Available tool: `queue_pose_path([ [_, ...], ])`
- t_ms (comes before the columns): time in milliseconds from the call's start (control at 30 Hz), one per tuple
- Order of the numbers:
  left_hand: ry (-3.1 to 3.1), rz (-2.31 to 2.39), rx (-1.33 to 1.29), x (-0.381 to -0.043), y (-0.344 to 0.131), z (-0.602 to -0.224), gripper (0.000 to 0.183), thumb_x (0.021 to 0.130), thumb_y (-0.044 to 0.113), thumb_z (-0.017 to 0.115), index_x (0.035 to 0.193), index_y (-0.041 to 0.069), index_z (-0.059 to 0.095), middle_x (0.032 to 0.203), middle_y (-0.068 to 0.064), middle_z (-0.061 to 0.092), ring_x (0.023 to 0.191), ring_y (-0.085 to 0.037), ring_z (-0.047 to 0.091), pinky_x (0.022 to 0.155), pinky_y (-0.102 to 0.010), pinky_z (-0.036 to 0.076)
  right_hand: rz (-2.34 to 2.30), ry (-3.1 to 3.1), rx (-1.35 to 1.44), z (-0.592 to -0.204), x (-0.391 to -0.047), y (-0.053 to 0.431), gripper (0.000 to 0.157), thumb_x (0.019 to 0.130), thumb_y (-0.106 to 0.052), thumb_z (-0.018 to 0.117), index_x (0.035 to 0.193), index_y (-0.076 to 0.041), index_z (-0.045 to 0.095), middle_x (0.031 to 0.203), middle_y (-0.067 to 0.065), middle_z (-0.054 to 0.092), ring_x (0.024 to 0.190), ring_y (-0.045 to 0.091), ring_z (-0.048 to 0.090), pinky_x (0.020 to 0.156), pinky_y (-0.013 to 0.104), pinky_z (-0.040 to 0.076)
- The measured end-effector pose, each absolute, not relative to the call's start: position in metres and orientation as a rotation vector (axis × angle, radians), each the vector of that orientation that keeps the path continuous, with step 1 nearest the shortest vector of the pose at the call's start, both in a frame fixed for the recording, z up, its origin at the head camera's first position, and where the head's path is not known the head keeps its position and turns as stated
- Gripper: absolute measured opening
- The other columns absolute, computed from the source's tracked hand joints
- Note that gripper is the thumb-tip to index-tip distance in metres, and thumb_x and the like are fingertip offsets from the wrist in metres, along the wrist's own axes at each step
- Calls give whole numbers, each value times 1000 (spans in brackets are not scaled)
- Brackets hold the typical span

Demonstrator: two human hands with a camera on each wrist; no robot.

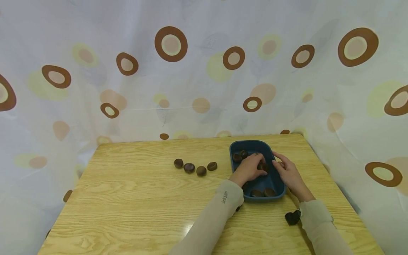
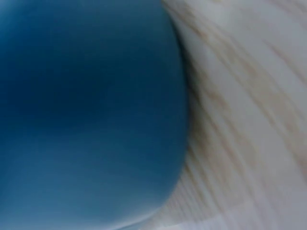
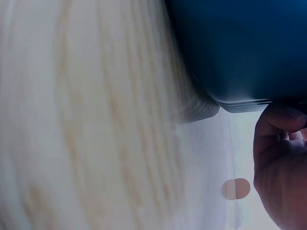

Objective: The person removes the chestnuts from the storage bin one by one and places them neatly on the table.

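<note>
A deep blue plastic container (image 1: 269, 181) stands on the right part of the table. My left hand (image 1: 250, 167) reaches down into it from the left, with thumb and fingers curled about a dark brown chestnut (image 1: 262, 167). At the container's right wall, my right hand (image 1: 289, 174) grips the rim. In the right wrist view, bent fingers of the right hand (image 3: 283, 163) lie against the blue wall. Other chestnuts (image 1: 256, 193) rest in the near end of the container, and more chestnuts (image 1: 243, 154) sit at its far left. The left wrist view holds only the blurred blue wall (image 2: 96, 115) and table.
Left of the container, several chestnuts (image 1: 189, 168) lie in a loose row on the wood-grain table (image 1: 134, 198). A patterned white curtain (image 1: 197, 78) hangs behind the table and along its sides. A black wrist device (image 1: 292, 217) sits by the right cuff.
</note>
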State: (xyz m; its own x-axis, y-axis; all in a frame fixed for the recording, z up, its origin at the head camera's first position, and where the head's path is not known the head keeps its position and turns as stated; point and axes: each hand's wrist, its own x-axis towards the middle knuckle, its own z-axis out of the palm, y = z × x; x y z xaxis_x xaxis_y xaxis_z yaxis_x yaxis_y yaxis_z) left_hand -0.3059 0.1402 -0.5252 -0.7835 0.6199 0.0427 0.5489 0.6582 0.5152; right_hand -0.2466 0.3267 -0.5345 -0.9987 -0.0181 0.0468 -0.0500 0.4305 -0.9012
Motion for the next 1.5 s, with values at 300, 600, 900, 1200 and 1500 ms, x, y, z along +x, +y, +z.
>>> queue_pose_path([
  [300,2734,1010,978,-303,135,-517,32,98,36,72,125,20,61,113,3,60,91,-6,57,78,-16,48,1623,-2638,58,-534,-250,326,56,113,-31,45,162,-7,34,70,-2,45,61,10,44,58,26,40],
  [600,2758,1146,990,-303,129,-509,36,99,39,69,129,21,62,120,3,62,103,-7,61,90,-18,51,1587,-2649,58,-534,-249,325,56,113,-31,45,162,-6,35,69,1,47,61,12,44,58,27,39],
  [900,2727,1293,1013,-306,112,-495,36,100,37,70,131,21,62,126,2,61,108,-8,65,91,-15,52,1603,-2636,53,-536,-249,324,55,113,-33,45,161,-8,36,70,3,50,63,12,48,57,27,41],
  [1200,2663,1414,1018,-309,87,-476,40,101,32,70,136,16,60,130,-3,62,115,-14,66,97,-20,53,1582,-2624,51,-539,-248,325,55,112,-33,47,160,-6,39,67,-7,41,59,10,41,55,28,37],
  [1500,2622,1559,902,-319,55,-475,42,99,32,72,136,17,60,130,-4,63,115,-19,67,95,-29,57,1575,-2629,62,-537,-247,323,55,112,-32,47,161,-7,38,65,-7,38,57,11,36,53,29,35],
])
